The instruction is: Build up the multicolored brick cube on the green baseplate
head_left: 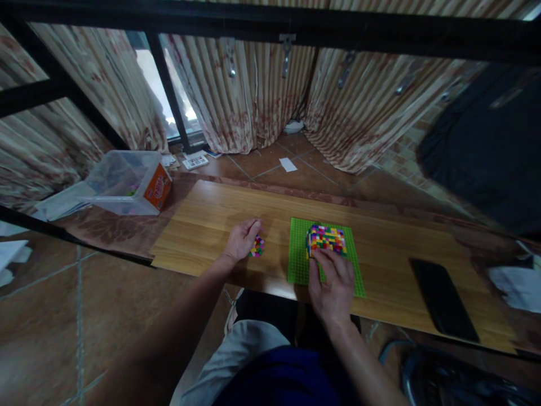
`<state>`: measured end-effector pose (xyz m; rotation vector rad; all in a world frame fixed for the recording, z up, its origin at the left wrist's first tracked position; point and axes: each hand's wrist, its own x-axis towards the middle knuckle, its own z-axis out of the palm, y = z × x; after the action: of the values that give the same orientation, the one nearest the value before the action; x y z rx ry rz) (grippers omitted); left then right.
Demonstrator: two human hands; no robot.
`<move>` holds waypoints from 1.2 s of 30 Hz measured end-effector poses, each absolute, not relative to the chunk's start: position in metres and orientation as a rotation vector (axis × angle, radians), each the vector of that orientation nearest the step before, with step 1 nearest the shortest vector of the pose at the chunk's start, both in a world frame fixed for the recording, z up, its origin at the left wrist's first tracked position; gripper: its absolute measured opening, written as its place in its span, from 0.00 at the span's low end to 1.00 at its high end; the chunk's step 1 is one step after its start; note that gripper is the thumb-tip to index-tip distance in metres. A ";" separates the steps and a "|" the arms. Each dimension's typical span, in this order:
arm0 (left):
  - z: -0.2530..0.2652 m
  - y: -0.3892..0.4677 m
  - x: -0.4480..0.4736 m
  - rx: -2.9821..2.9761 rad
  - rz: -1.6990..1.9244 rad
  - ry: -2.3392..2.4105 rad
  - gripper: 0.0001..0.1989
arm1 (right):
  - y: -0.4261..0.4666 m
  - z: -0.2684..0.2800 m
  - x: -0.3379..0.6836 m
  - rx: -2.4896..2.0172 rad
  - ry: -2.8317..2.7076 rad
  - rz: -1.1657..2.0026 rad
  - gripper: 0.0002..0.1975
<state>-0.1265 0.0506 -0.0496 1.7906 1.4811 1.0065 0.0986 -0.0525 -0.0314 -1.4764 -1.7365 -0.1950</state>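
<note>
Many small bricks in mixed colours form a block-like build (327, 238) on a green studded baseplate (298, 265). My right hand (333, 282) reaches over the near part of the plate, its thumb and index finger pinched at the build's near left corner. Whatever lies between those fingertips is too small to make out. To the left, my left hand (243, 239) is at a small pile of loose bricks (257, 246), partly covering it. Its fingers are curled together with the thumb, and their contents are hidden.
The wooden board (220, 203) carries a black phone-like slab (443, 299) on the right. A clear plastic bin (127, 183) with an orange label stands beyond its left end. A dark metal bar (253, 20) crosses overhead, before striped curtains (245, 96).
</note>
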 end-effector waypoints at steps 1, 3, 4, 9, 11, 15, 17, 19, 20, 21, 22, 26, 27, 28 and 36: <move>-0.049 0.050 -0.127 1.790 1.005 1.479 0.19 | -0.054 -0.032 0.090 -1.459 -1.740 -0.120 0.10; -0.048 0.050 -0.127 1.797 1.004 1.473 0.20 | -0.056 -0.035 0.072 -1.435 -1.779 0.060 0.09; -0.048 0.050 -0.127 1.801 1.004 1.470 0.20 | -0.055 -0.037 0.063 -1.430 -1.799 0.134 0.09; -0.050 0.051 -0.127 1.822 0.993 1.460 0.20 | -0.042 -0.052 0.029 -1.473 -1.887 0.322 0.09; -0.051 0.052 -0.128 1.831 1.002 1.455 0.20 | -0.035 -0.055 0.020 -1.507 -1.918 0.355 0.08; -0.053 0.052 -0.128 1.824 1.004 1.447 0.20 | -0.024 -0.058 0.011 -1.528 -1.964 0.354 0.08; -0.052 0.052 -0.128 1.818 1.006 1.446 0.20 | -0.020 -0.059 0.010 -1.521 -1.985 0.346 0.08; -0.052 0.052 -0.128 1.819 1.007 1.444 0.20 | -0.018 -0.061 0.010 -1.514 -1.996 0.344 0.07; -0.052 0.052 -0.128 1.819 1.008 1.445 0.20 | -0.018 -0.061 0.010 -1.512 -1.998 0.344 0.07; -0.052 0.052 -0.127 1.815 1.008 1.448 0.20 | -0.017 -0.061 0.010 -1.512 -1.997 0.346 0.07; -0.052 0.052 -0.127 1.811 1.006 1.453 0.20 | -0.017 -0.061 0.010 -1.514 -1.997 0.348 0.06; -0.051 0.052 -0.127 1.804 1.003 1.460 0.20 | -0.019 -0.058 0.014 -1.514 -1.993 0.371 0.07; -0.051 0.052 -0.127 1.809 1.004 1.456 0.20 | -0.020 -0.056 0.016 -1.497 -1.984 0.383 0.07; -0.051 0.051 -0.127 1.814 1.005 1.452 0.20 | -0.023 -0.054 0.019 -1.473 -1.969 0.392 0.08; -0.048 0.051 -0.127 1.821 0.997 1.463 0.20 | -0.044 -0.029 0.075 -1.400 -1.784 0.202 0.09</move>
<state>-0.1271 0.0509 -0.0484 1.8210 1.4633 0.9970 0.0753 -0.0440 -0.0291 -1.4004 -1.7838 0.2017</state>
